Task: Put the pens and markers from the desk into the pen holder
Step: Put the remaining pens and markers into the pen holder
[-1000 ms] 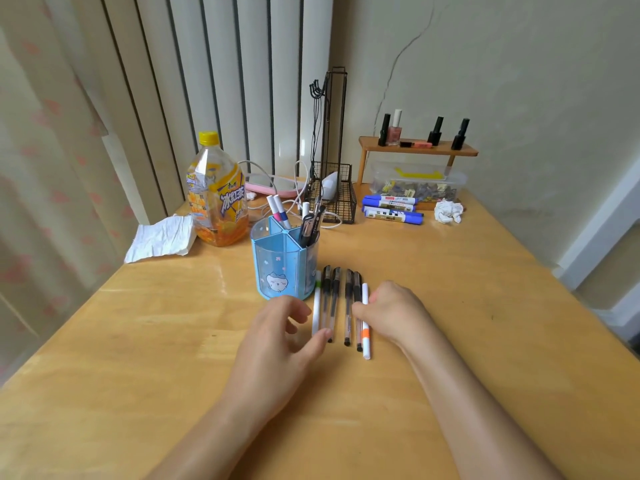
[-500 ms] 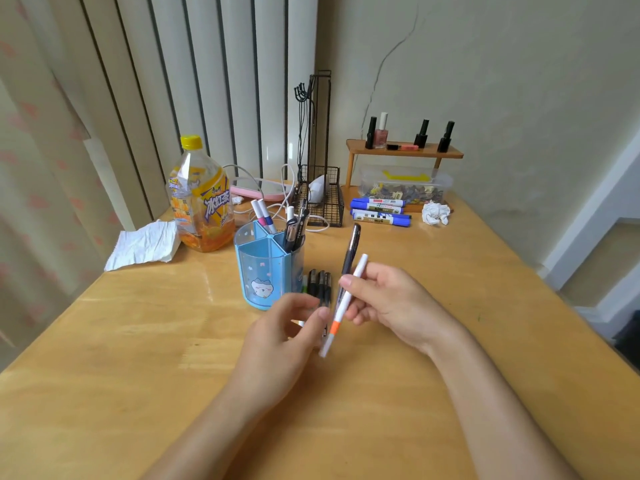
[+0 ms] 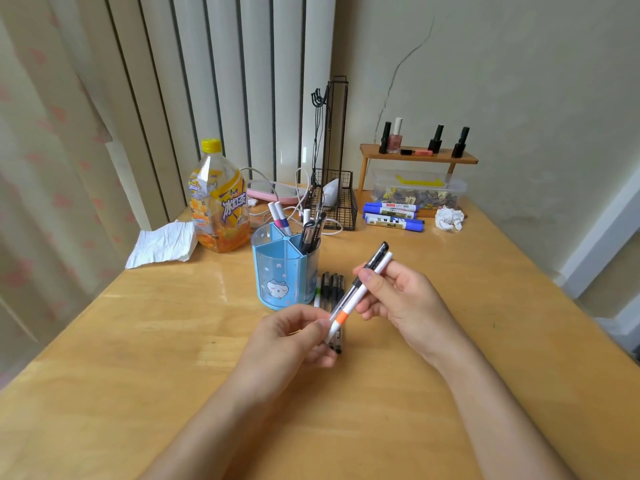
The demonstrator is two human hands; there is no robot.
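Two pens (image 3: pixel 360 289) held together off the bench (image 3: pixel 138 341): right hand (image 3: pixel 398 299) pinches the shafts, left hand (image 3: pixel 294 337) steadies their lower ends, likely aligning them. Holder (image 3: pixel 285 271) stands at 11 o'clock; more pens (image 3: pixel 330 289) lie beside it.

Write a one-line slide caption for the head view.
Both hands, right hand and left hand, hold a black pen and an orange-banded white marker beside the blue pen holder.

Three blue markers (image 3: pixel 393 216), four nail-polish bottles (image 3: pixel 395 136) (one pink), one pen holder (image 3: pixel 284 275).
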